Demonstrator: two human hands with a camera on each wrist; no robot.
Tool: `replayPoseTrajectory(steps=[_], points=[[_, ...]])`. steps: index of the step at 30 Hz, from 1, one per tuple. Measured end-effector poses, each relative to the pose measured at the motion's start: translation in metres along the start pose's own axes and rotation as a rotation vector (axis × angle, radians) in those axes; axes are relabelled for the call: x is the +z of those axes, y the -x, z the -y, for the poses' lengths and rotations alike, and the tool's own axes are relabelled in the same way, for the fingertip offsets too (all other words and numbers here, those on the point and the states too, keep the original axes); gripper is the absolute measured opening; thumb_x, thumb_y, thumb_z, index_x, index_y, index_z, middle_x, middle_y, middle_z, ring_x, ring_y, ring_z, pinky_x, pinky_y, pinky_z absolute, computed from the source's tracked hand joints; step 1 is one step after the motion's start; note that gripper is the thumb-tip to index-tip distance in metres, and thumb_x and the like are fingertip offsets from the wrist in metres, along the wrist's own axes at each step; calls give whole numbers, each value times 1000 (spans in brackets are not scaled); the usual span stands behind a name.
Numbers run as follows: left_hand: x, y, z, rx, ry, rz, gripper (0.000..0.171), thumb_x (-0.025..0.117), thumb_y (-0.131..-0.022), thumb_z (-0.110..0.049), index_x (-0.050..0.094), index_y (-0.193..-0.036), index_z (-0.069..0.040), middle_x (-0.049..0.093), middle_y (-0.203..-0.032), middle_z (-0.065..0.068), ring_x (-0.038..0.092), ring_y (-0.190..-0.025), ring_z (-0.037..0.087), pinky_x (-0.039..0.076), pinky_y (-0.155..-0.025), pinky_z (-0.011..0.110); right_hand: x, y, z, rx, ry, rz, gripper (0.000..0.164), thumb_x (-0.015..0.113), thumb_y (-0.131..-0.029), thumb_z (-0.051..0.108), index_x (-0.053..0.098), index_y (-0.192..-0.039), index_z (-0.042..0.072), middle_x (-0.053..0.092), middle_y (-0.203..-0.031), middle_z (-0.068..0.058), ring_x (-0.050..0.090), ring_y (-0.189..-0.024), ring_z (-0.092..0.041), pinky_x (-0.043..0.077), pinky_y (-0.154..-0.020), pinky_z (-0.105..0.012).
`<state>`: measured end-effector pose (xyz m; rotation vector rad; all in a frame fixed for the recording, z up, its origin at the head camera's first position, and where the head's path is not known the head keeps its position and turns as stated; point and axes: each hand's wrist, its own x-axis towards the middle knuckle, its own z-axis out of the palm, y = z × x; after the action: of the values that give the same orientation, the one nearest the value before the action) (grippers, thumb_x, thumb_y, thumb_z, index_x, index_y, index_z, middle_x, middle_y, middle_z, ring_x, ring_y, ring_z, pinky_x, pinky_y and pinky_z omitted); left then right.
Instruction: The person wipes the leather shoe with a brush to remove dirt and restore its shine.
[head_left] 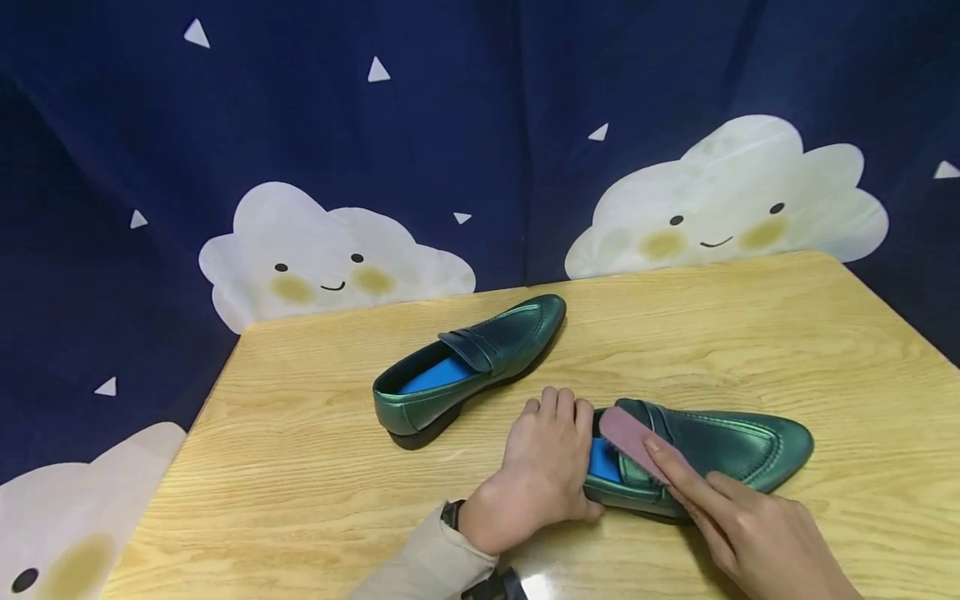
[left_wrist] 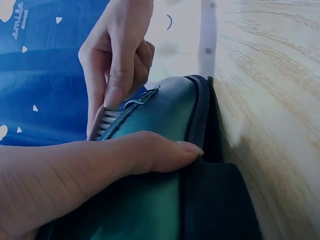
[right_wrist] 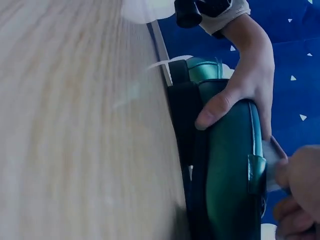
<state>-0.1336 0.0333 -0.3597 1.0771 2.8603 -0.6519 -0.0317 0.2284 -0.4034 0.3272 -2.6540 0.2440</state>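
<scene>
A dark green loafer (head_left: 720,446) with a blue insole lies on the table, its toe pointing right in the head view. My left hand (head_left: 543,467) grips its heel end, the thumb along the near side close to the sole, as the left wrist view also shows. In my right hand (head_left: 757,525) is a pink-backed brush (head_left: 633,442), pinched with the index finger along its back. Its pale bristles (left_wrist: 107,120) face the top of the shoe near the strap and opening. The right wrist view shows the brush blurred beside the shoe's strap (right_wrist: 257,174).
The matching green loafer (head_left: 480,358) stands farther back and to the left on the wooden table (head_left: 300,467). Behind the table hangs a dark blue curtain (head_left: 480,125) with smiling clouds and white triangles. A dark band (head_left: 452,514) circles the left wrist.
</scene>
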Motion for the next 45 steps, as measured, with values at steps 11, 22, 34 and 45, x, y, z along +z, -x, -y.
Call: replayPoseTrajectory(steps=[11, 22, 34, 45], points=[[1, 1, 0, 1, -17, 13, 106, 56, -57, -90, 39, -131, -15, 46, -112, 1, 43, -101, 15, 42, -86, 25, 1, 5, -6, 24, -1, 10, 45, 37, -102, 44, 44, -144, 31, 48, -63, 17, 26, -48, 5, 28, -43, -20], [0, 0, 0, 0, -15, 12, 107, 55, -58, -90, 38, -132, -15, 46, -114, 2, 43, -104, 16, 42, -88, 25, -2, 3, -7, 59, 6, 48, 56, 61, -94, 29, 41, -146, 31, 59, -68, 13, 31, -47, 4, 32, -43, -20], [-1, 0, 1, 4, 1, 24, 107, 57, -58, -89, 38, -133, -15, 46, -116, 2, 43, -106, 16, 42, -91, 26, -1, 6, -10, 68, 16, 16, 46, 37, -102, 44, 42, -146, 29, 51, -62, 13, 29, -49, 4, 32, -43, -22], [-1, 0, 1, 7, 9, 23, 107, 57, -59, -88, 37, -134, -15, 46, -118, 2, 43, -108, 16, 42, -91, 26, -3, 5, -12, 126, 41, 40, 59, 66, -90, 25, 43, -145, 26, 67, -73, 2, 37, -50, 0, 40, -44, -26]])
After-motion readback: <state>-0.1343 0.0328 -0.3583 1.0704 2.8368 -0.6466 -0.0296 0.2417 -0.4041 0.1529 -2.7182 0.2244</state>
